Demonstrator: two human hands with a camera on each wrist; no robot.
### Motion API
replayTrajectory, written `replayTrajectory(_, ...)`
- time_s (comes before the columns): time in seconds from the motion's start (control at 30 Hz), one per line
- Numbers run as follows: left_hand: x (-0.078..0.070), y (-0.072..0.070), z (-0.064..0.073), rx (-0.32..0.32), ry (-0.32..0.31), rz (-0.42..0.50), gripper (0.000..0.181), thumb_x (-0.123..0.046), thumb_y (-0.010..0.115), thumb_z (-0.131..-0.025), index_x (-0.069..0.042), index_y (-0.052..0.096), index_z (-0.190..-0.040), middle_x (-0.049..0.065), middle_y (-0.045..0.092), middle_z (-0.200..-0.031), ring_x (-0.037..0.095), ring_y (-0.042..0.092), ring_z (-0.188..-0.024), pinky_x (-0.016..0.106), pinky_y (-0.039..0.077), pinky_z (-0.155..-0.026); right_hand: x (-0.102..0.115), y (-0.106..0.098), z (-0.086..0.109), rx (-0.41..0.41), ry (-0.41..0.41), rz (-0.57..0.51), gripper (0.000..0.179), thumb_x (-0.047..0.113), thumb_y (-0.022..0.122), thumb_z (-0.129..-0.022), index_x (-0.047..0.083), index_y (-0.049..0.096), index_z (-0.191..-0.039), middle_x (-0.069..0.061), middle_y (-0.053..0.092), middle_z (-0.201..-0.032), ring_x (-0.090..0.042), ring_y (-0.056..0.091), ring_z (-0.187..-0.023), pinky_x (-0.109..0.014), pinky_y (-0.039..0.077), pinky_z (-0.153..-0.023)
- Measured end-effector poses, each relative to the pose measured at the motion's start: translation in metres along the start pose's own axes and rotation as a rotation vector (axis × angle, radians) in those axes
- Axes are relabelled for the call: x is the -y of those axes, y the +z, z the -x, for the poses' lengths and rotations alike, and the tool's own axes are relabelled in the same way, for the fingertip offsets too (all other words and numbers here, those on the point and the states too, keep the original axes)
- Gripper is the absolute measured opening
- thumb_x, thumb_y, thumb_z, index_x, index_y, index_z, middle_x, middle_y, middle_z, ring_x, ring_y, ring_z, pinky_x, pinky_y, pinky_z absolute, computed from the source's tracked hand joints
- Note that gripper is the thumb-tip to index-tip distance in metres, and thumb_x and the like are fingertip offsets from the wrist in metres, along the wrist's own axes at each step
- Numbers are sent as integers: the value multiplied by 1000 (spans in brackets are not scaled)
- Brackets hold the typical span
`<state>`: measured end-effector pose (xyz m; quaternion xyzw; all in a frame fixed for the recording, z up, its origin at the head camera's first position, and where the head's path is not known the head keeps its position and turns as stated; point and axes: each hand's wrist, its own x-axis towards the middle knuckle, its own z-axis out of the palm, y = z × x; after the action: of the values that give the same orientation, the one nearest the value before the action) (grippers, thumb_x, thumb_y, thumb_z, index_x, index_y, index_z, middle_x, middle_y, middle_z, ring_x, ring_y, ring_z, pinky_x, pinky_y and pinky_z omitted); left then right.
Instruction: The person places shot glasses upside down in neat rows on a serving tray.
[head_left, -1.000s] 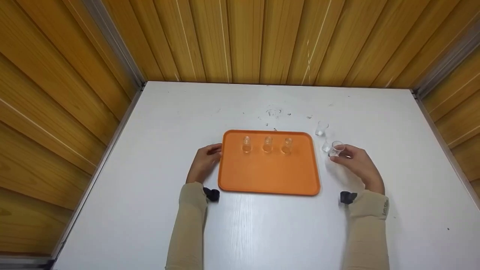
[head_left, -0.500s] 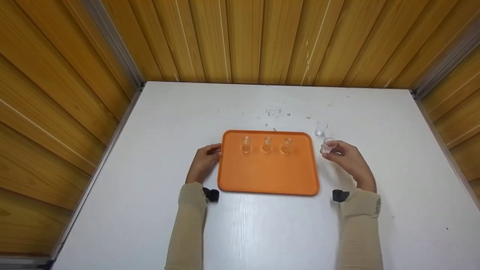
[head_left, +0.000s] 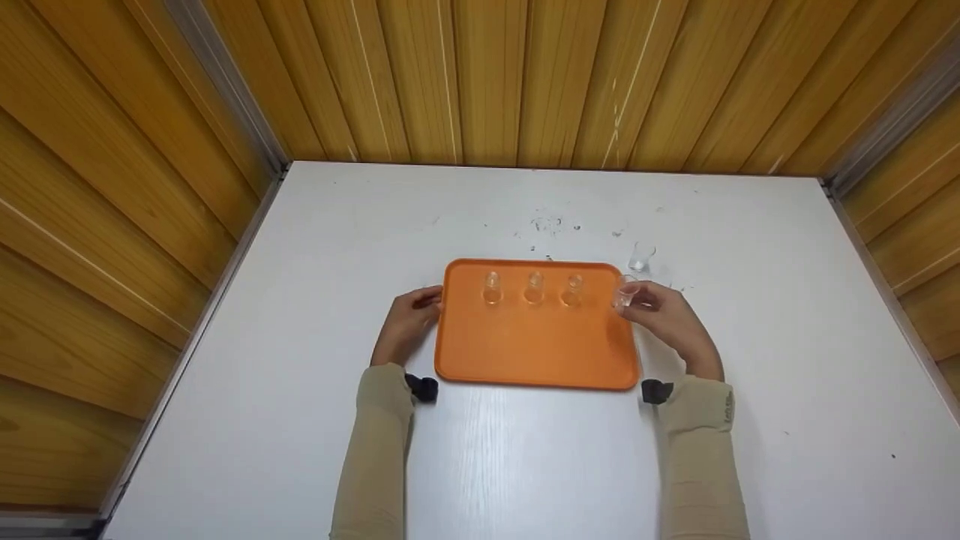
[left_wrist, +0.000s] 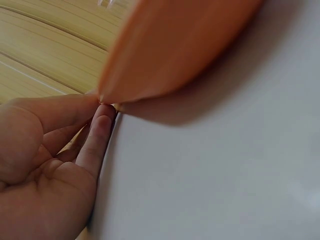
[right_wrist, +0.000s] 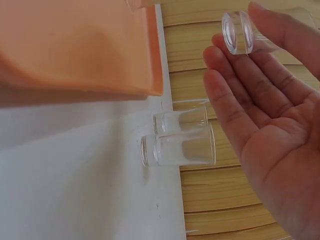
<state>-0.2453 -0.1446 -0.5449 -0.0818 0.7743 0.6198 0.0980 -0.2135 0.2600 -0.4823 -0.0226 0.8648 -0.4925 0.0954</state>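
My right hand [head_left: 671, 322] holds a small clear shot glass [head_left: 625, 292] over the right rim of an orange tray [head_left: 536, 352]. In the right wrist view the thumb and fingers are around that glass, whose thick base [right_wrist: 237, 33] faces the table. Three more clear shot glasses [head_left: 535, 289] stand in a row near the tray's far edge. At the tray's left rim rests my left hand [head_left: 406, 322]; its fingertips touch the rim, and in the left wrist view the rim partly hides them.
Beyond the tray's right corner another shot glass [head_left: 641, 257] stands on the white table [head_left: 300, 300]. The right wrist view shows two there, one nearer glass [right_wrist: 185, 149] and one glass [right_wrist: 186, 119] partly behind it. Wood-look panels [head_left: 487, 82] line the table's far side.
My right hand has moved left with its shot glass, from beside the tray to over its right rim. The left hand and the tray have stayed in place.
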Motion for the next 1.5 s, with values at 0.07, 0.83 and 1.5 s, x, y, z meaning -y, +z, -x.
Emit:
replayTrajectory(0.07,0,0,0,0,-7,12,39,-5,60,-89,-8,62,-128,7,65,-121,19,57,-116,32,45,-102,2,5,-1,3,-5,-7,44,27,71,-86,0,59,-120,-17,61,-122,-32,57,-117,-19,48,-86)
replayTrajectory(0.83,0,-2,3,-6,-33,4,32,-14,63,-89,-16,66,-121,1,67,-114,16,58,-111,34,45,-101,25,65,-14,156,-97,-82,37,17,69,-88,5,61,-122,-14,62,-124,-28,58,-117,-42,44,-105)
replayTrajectory(1.5,1,-2,2,11,12,1,34,-12,63,-90,-13,65,-123,4,66,-118,18,59,-113,34,45,-101,43,113,-29,256,-114,-52,37,22,71,-86,8,65,-119,-8,66,-116,-24,60,-111,-39,47,-100)
